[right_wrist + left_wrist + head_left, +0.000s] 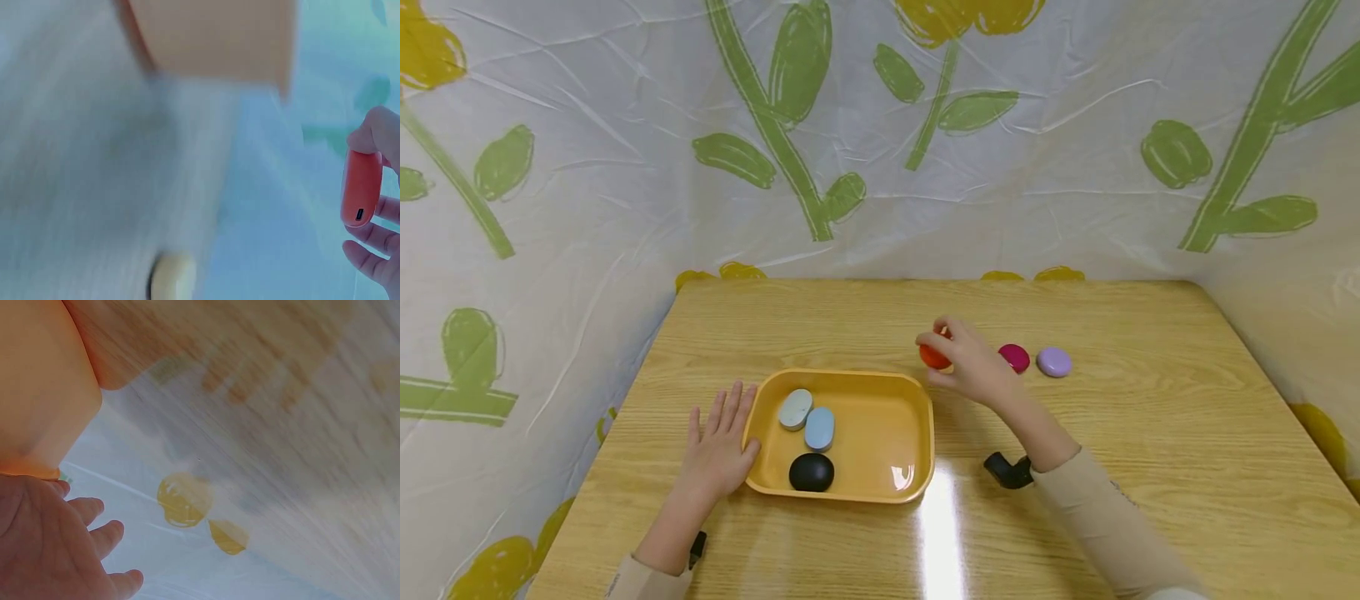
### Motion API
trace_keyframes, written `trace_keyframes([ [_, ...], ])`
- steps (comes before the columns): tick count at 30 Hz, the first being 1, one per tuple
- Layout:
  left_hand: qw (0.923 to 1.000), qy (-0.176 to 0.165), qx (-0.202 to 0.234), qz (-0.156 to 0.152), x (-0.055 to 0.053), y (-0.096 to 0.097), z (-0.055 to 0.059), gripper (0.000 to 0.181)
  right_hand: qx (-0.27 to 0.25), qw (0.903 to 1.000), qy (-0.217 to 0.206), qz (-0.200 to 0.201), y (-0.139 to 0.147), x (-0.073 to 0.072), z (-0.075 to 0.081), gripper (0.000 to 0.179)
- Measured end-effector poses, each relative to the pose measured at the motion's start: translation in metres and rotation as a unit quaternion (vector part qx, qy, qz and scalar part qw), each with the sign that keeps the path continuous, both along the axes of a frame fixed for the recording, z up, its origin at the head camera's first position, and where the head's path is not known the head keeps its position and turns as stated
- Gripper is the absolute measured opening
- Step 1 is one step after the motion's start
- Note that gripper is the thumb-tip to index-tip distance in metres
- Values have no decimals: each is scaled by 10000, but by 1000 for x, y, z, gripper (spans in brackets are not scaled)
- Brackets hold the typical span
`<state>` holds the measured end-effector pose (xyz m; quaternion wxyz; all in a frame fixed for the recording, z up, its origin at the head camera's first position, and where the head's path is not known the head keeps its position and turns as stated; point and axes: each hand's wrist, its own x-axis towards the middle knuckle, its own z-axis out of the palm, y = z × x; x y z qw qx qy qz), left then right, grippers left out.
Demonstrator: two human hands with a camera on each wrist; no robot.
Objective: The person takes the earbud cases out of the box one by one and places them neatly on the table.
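Note:
My right hand pinches a red-orange earbud charging case between thumb and fingers, above the table to the right of the tray. The right wrist view shows a small port in the end of this rounded case. My left hand lies with fingers spread at the left side of the yellow-orange tray, its thumb against the rim. Inside the tray, toward the left, lie a pale grey-green case, a light blue case and a black rounded case.
A crimson rounded case and a lilac one lie on the wooden table beyond my right hand. White flower-printed sheeting encloses the table's back and sides. Black camera mounts show at the wrists.

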<state>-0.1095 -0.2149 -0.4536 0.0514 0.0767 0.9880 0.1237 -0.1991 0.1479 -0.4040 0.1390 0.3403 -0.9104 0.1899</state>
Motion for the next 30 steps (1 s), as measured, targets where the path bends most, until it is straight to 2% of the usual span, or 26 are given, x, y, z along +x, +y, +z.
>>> trace_keyframes([
  [3, 10000, -5, 19, 2, 0, 0, 0, 67, -269, 9991, -42, -332, 27, -6, 4, 36],
  [8, 10000, 16, 20, 3, 0, 0, -1, 67, -796, 9926, 158, -900, 71, -13, 6, 37],
  [18, 10000, 90, -16, -2, 1, 0, -1, 66, -1452, 9662, -105, -2128, 140, -15, -10, 35],
  [25, 10000, -31, -65, 19, 0, 0, 0, 67, -1310, 9448, -767, -2905, 175, -5, -24, 36],
  [30, 9999, -102, -26, 15, 0, 1, 3, 65, -1057, 9365, -1122, -3151, 192, 0, -35, 38],
])
